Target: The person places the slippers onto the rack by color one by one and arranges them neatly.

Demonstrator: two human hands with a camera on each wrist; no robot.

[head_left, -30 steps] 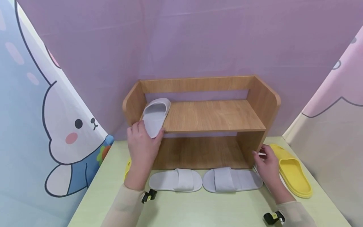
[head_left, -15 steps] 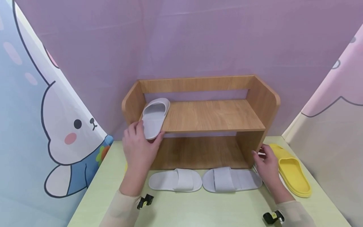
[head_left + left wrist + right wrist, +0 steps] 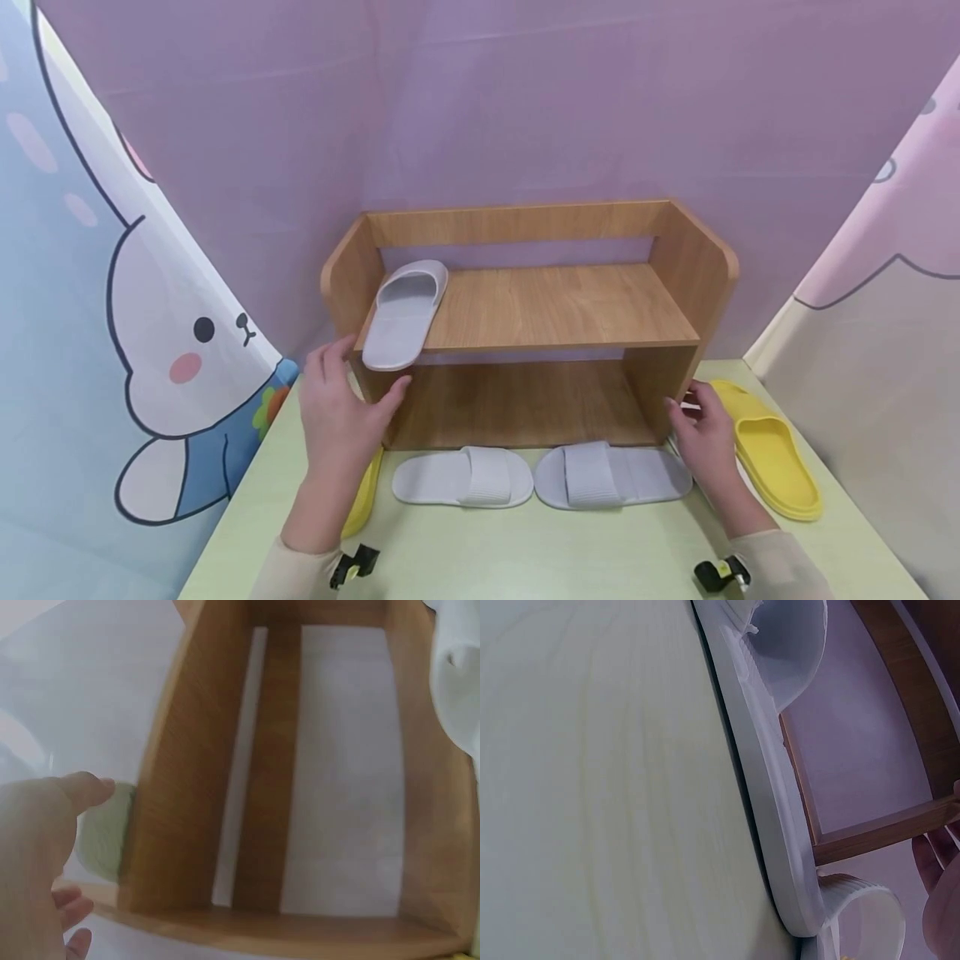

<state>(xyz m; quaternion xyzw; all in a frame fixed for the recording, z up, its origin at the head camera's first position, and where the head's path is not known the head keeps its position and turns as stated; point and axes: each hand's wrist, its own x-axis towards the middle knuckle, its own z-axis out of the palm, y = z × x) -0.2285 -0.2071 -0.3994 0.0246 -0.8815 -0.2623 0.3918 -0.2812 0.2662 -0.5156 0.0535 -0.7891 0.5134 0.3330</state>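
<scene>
A pale grey slide slipper (image 3: 405, 321) lies on the upper board of the wooden shoe rack (image 3: 555, 308), against its left end, heel end jutting past the front edge. My left hand (image 3: 341, 429) is just below and left of that heel, thumb and fingers spread, holding nothing. In the left wrist view the thumb of this hand (image 3: 37, 840) overlaps the slipper's heel end (image 3: 105, 832). Down at the rack's right side panel, my right hand (image 3: 708, 433) pinches the front edge between thumb and curled fingers.
A white slipper (image 3: 461, 477) and a light grey one (image 3: 611, 477) lie sideways in front of the rack. Yellow slippers rest at its right (image 3: 776, 454) and left (image 3: 363, 500). Part of another pale slipper shows beside my right hand. A purple curtain (image 3: 517, 100) hangs behind.
My left hand has let go of the grey slipper and moved down and left, its fingers spreading. The slipper's heel has come to rest over the board's front edge. My right hand stays put.
</scene>
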